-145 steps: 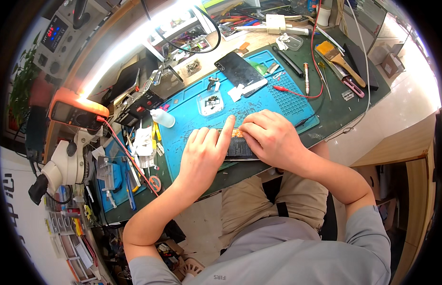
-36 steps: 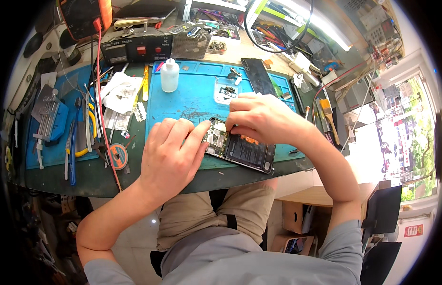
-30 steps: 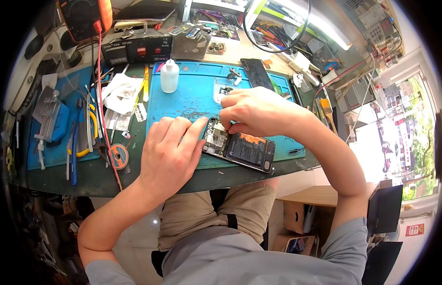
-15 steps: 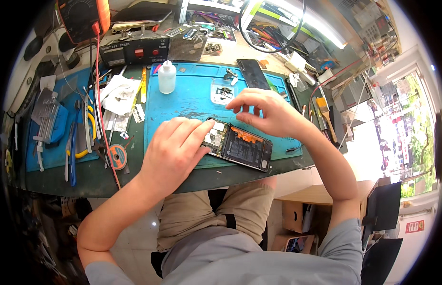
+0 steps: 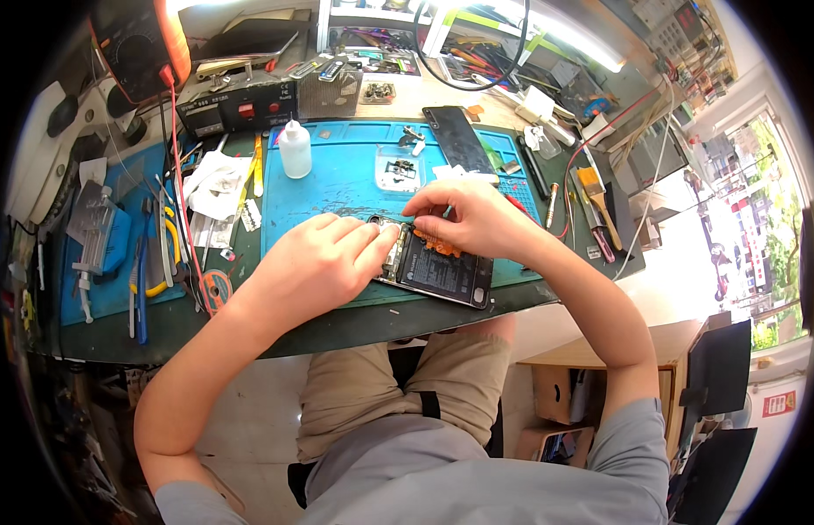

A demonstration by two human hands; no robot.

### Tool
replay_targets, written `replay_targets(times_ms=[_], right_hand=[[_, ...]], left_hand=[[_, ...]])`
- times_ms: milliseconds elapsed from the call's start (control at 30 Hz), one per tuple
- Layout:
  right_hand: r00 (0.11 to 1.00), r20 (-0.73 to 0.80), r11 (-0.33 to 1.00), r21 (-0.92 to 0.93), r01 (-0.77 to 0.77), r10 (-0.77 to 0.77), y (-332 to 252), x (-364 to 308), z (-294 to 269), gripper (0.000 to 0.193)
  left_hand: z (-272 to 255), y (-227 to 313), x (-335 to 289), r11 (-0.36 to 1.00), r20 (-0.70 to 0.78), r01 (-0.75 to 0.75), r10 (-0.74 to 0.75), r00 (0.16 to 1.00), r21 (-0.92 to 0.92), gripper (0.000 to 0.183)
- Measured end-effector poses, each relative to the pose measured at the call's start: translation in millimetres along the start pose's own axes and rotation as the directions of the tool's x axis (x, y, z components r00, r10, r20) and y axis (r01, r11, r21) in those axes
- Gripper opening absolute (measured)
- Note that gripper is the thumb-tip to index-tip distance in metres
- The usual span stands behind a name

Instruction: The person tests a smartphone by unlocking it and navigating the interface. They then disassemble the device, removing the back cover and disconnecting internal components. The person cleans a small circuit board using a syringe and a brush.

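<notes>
An opened smartphone (image 5: 443, 278) lies on the blue repair mat (image 5: 337, 192), its black battery and circuit board exposed. My left hand (image 5: 319, 261) grips the board end of it, the fingers covering part of the board. Over the phone's far edge, near the orange flex piece, my right hand (image 5: 468, 220) has thumb and index finger pinched together; whatever is between them is hidden. Just beyond the phone sits a small clear tray (image 5: 400, 179) holding dark little parts. A white squeeze bottle (image 5: 296, 150) stands to its left.
Behind the right hand lies a dark phone panel (image 5: 459, 140). Pliers (image 5: 172, 241), a blue clamp fixture (image 5: 109, 229) and a solder wire spool (image 5: 216, 289) are at left. Brushes (image 5: 592, 185) and screwdrivers lie at right. A multimeter (image 5: 136, 44) stands at the back left.
My right hand has come down and closer to the phone, its fingers closing into a pinch by the board. My left hand stays on the phone. The whole view has shifted slightly.
</notes>
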State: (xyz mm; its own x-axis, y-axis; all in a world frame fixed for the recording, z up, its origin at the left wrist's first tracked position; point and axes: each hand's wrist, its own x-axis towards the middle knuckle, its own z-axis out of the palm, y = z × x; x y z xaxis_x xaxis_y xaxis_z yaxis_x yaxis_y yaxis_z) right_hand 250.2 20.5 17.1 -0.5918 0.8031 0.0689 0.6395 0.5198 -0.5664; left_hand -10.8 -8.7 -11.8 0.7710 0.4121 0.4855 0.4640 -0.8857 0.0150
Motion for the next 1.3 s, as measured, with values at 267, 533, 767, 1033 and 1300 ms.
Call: replay_targets(times_ms=[267,533,767,1033,1300], right_hand=[[1.000,-0.015,1.000,0.013,-0.016,0.016,-3.4,-2.6,5.8,0.016],[0.982,-0.166,0.977,-0.205,0.056,-0.091,-0.9,-8.8,20.0,0.011],[0.946,-0.311,0.974,-0.225,0.015,-0.087,-12.0,-15.4,21.3,0.019],[0.935,-0.355,0.993,0.115,0.028,0.015,-22.2,-12.5,8.9,0.024],[0.949,-0.232,0.845,0.532,-0.061,0.215,-11.4,-8.4,10.5,0.023]], left_hand=[[2.2,4.5,-5.2,0.998,-0.081,-0.012,0.017,0.997,0.067,0.048],[1.2,6.1,-3.6,1.000,-0.104,0.000,-0.001,0.995,-0.006,0.047],[5.7,5.9,-1.4,1.000,-0.198,0.010,-0.006,0.980,0.019,0.044],[-7.4,-2.1,14.6,0.444,0.088,0.498,-0.674,0.734,-0.745,0.034],[-5.9,-10.2,29.1,0.115,0.261,0.413,-0.616,0.743,-0.903,0.035]])
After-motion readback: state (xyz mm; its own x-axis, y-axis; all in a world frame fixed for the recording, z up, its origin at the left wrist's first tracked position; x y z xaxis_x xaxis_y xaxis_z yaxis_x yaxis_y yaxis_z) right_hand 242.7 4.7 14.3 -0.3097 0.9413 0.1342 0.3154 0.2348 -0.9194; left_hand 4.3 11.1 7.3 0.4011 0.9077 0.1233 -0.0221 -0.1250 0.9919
